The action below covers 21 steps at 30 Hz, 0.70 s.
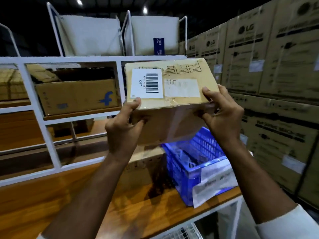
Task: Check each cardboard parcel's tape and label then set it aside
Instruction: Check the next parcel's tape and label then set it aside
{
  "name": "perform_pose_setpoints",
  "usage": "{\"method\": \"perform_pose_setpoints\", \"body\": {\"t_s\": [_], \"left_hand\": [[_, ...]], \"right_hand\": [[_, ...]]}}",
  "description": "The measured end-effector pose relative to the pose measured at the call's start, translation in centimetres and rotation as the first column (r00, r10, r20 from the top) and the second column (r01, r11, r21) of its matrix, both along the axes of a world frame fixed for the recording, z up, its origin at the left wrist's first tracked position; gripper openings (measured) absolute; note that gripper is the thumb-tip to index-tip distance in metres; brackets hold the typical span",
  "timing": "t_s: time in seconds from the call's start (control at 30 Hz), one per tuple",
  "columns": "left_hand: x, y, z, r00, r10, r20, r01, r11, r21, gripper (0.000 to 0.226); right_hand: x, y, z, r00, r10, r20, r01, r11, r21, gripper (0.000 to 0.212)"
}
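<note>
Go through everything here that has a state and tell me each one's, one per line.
Parcel: held up in both hands, label side facing the camera.
Barcode label: stuck flat.
Tape: wrinkled along the front edge.
Left hand: gripping the parcel.
Right hand: gripping the parcel.
Blue crate: resting on the wooden shelf.

Matt brown cardboard parcel (172,104) with glossy clear tape, smooth white paper barcode label (146,83), perforated blue plastic crate (195,161), glossy orange-brown wooden shelf board (51,199), white-painted metal rack frame (34,99)

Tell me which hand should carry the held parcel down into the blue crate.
Probably the right hand: the blue crate sits below it on the right, while the left hand grips the parcel on its far side.
</note>
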State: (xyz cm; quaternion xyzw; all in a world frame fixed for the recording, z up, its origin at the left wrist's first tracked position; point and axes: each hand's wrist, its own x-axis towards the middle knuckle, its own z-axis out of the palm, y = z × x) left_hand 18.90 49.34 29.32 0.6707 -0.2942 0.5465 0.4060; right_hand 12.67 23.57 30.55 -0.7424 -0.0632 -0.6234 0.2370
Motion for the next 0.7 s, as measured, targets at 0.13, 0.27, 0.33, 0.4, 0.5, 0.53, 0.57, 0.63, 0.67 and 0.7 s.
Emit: {"method": "perform_pose_setpoints", "body": {"t_s": [0.13,0.27,0.33,0.4,0.5,0.53,0.57,0.63,0.67,0.7], "left_hand": [[3.6,-7.1,1.0,1.0,-0.016,-0.005,0.016,1.0,0.016,0.054],[7.7,-14.0,1.2,0.998,-0.035,-0.044,0.035,0.999,-0.016,0.052],[10.1,-17.1,0.8,0.996,-0.045,-0.083,0.043,0.999,-0.03,0.053],[12.4,-19.2,0.0,0.99,-0.036,-0.138,0.034,0.999,-0.02,0.054],[15.8,-21.7,-1.7,0.977,-0.008,-0.213,0.011,1.0,0.012,0.055],[16.7,-22.1,-2.2,0.973,-0.002,-0.233,0.007,1.0,0.021,0.056],[17.7,-22.5,-2.7,0.968,0.014,-0.25,-0.006,0.999,0.032,0.056],[19.4,-23.1,-3.9,0.957,0.048,-0.286,-0.033,0.998,0.057,0.056],[20.1,-23.2,-4.6,0.947,0.07,-0.314,-0.052,0.996,0.067,0.057],[20.6,-23.2,-5.3,0.933,0.095,-0.346,-0.074,0.994,0.075,0.057]], "right_hand": [[3.3,-6.9,0.7,0.999,-0.034,0.019,0.034,0.999,-0.004,0.059],[7.8,-13.9,1.1,0.997,-0.069,-0.045,0.068,0.998,-0.015,0.06],[10.6,-17.3,1.1,0.991,-0.077,-0.107,0.074,0.997,-0.029,0.06],[13.5,-19.5,0.6,0.98,-0.084,-0.179,0.08,0.996,-0.031,0.064],[17.5,-21.9,-0.4,0.959,-0.023,-0.281,0.017,1.0,-0.024,0.068],[18.6,-22.2,-0.8,0.947,-0.009,-0.321,0.004,1.0,-0.018,0.069],[19.8,-22.6,-1.3,0.93,0.003,-0.368,-0.005,1.0,-0.004,0.071],[21.9,-23.0,-2.6,0.897,0.026,-0.441,-0.021,1.0,0.016,0.074],[22.9,-23.1,-3.4,0.884,0.037,-0.465,-0.034,0.999,0.014,0.075],[23.8,-23.1,-4.2,0.872,0.048,-0.487,-0.049,0.999,0.01,0.075]]}}
